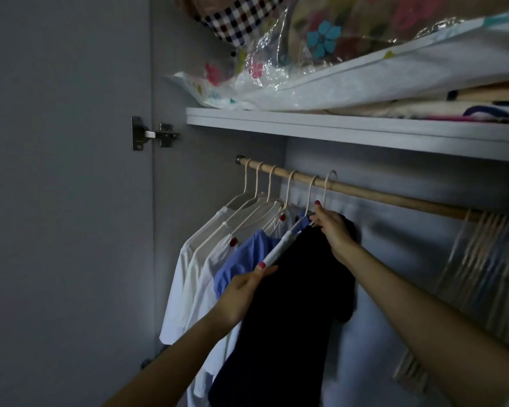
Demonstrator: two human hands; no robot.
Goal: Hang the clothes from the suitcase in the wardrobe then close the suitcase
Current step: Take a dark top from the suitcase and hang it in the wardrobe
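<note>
A dark navy garment (pixel 294 304) hangs on a white hanger (pixel 281 247) whose hook sits over the wooden rail (pixel 394 198). My left hand (pixel 241 292) pinches the hanger's lower left end. My right hand (pixel 332 230) grips the hanger's neck just under the hook, at the garment's collar. To the left on the same rail hang several white shirts (pixel 194 259) and a light blue shirt (pixel 241 257). The suitcase is out of view.
A white shelf (pixel 335 129) runs above the rail, loaded with plastic-wrapped bedding (pixel 321 69). The open wardrobe door (pixel 65 201) with its hinge (pixel 153 136) stands at the left. A bunch of bare hangers (pixel 482 259) hangs at the rail's right end.
</note>
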